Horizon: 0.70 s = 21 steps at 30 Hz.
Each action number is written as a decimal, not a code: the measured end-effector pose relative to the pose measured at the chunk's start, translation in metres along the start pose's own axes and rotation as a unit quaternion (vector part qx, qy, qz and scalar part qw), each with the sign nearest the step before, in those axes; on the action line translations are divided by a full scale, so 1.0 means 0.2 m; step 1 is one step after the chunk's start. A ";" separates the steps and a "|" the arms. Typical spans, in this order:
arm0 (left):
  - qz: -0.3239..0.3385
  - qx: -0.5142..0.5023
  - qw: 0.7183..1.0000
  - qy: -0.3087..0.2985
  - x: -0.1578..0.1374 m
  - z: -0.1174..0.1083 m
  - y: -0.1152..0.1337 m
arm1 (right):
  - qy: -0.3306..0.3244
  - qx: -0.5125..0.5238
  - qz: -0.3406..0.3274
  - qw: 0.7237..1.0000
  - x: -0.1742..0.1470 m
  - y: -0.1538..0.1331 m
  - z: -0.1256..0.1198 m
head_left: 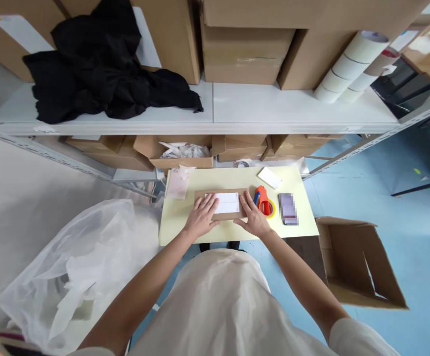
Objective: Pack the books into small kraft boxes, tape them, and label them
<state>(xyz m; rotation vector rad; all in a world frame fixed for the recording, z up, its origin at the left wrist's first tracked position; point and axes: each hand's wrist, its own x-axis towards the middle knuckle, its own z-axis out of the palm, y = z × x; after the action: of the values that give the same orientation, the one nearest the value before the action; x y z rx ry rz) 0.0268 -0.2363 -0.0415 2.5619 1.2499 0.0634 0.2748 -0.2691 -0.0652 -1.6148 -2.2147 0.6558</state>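
A small brown cardboard box [220,193] lies on the pale yellow table [178,222]. On its top is a white label [228,202]. My left hand [202,216] rests on the left part of the box, fingers stretched out over the label's left end. At the right end of the box, my right hand [254,217] touches it with its fingers spread. Just right of that hand sits a red tape dispenser [262,198] holding a roll of yellowish tape [272,208]. A blue object, perhaps a pen [256,198], lies against the dispenser.
A white card-like item [270,177] and a blurred purple item [288,208] lie on the table's right side. Behind stands a shelf [244,106] with cartons, black cloth [107,64] and label rolls [348,66]. An open carton [363,262] stands right; a plastic bag [100,247] left.
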 end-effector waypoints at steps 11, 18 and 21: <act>-0.032 0.001 0.999 -0.003 0.02 0.04 0.02 | 0.010 0.027 0.330 0.944 0.04 0.44 0.16; -0.027 0.017 0.999 0.001 0.00 0.05 0.02 | 0.041 0.063 0.305 0.949 0.11 0.47 0.09; -0.012 0.012 1.000 0.022 -0.02 0.06 0.02 | 0.060 0.088 0.283 0.953 0.11 0.46 -0.14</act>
<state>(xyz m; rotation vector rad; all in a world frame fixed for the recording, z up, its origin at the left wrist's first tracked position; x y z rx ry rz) 0.0287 -0.2437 -0.0512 2.5792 1.3048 0.0992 0.3565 -0.2204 -0.0914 -2.1359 -1.5487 0.8436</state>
